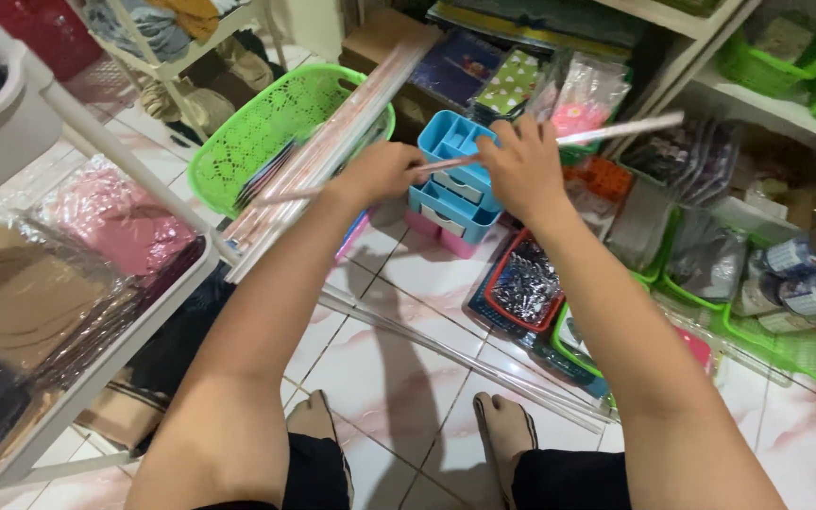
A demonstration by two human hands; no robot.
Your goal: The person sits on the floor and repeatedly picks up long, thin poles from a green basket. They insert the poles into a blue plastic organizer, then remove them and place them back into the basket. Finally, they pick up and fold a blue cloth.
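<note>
Setting: pale pink-veined tiled floor (399, 368) of a crowded storeroom, with white shelving on both sides and my bare feet at the bottom of the view.
Left hand: my left hand (382, 173) is closed in a pinch around the long thin pale-pink wrapped rod (616, 129), gripping it near its left part.
Right hand: my right hand (521, 165) is curled over the same rod, fingers pressed down on it just right of the left hand.
Rod position: held level above the stacked blue and pink plastic drawer organiser (455, 184); its free end points right toward the shelves.
Nearby stock: a bundle of similar long pink rods (332, 151) lies across the green perforated plastic basket (266, 127); more clear rods (465, 359) rest on the floor near my feet.
Step in hand: I judge one rod is separated from the bundle and held between both hands.
Next move calls for: a steady two-handed grip, keeping the long free end clear of the green shelf trays (786, 349).
</note>
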